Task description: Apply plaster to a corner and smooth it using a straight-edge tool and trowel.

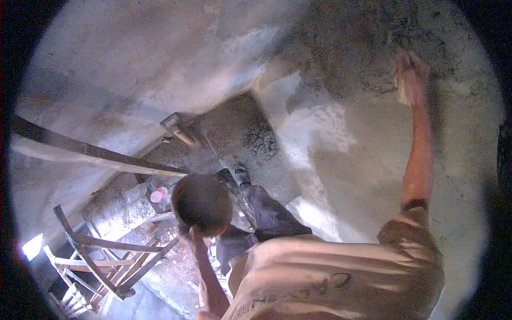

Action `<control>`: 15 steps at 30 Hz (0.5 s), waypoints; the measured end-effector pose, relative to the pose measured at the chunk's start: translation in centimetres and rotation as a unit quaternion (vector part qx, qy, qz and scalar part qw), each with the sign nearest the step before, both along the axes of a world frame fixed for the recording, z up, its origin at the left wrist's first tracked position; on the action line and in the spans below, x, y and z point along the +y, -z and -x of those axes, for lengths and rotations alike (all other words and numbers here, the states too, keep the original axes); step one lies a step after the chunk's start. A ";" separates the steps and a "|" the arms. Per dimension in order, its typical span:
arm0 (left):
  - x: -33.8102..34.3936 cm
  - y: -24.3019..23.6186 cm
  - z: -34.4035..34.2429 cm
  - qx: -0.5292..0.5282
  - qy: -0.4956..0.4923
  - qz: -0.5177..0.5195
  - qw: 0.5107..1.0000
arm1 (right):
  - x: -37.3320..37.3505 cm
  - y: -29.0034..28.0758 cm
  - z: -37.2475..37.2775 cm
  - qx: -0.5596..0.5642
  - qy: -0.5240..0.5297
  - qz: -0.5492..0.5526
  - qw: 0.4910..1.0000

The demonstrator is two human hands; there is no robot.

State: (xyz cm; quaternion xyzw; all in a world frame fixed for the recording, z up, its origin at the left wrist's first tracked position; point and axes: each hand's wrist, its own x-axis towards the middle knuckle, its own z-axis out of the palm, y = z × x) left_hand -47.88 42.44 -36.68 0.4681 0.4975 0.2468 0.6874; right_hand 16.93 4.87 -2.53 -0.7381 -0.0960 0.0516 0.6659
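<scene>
At lower centre-left, my left hand grips the rim of a dark round bowl, whose inside is in shadow. High on the right, my right arm stretches up to the rough, stained wall. There my right hand is closed around a pale, wad-like thing, perhaps a cloth or a sponge, pressed at or close to the surface. The dark wet-looking patch spreads across the wall beside that hand. Blur hides the exact kind of what I hold.
My shoes and legs stand on a raised dark ledge or board. A wooden-handled tool lies at its far end. A long beam crosses at left; below are a clear bottle and wooden trestles over a littered floor.
</scene>
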 end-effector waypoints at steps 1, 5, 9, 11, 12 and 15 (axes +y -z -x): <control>0.4 1.7 0.5 0.010 -0.016 -0.007 1.000 | 3.1 -0.4 4.4 -0.097 -0.060 0.276 0.954; 2.2 1.9 -2.6 0.141 0.118 -0.129 0.975 | 13.9 7.9 16.9 -0.034 -0.229 0.574 0.786; 0.5 -4.9 -12.4 0.171 0.262 -0.129 0.941 | 15.7 15.0 25.8 -0.139 -0.442 0.557 0.690; 0.2 -7.0 -15.1 0.093 0.269 -0.091 0.954 | 16.5 20.7 30.3 -0.249 -0.395 0.527 0.710; 0.3 -8.5 -16.1 0.131 0.313 -0.127 0.932 | 16.6 23.9 32.4 -0.366 -0.336 0.491 0.715; 1.5 -8.9 -16.7 0.133 0.324 -0.254 0.902 | 17.9 24.4 35.6 -0.446 -0.271 0.421 0.742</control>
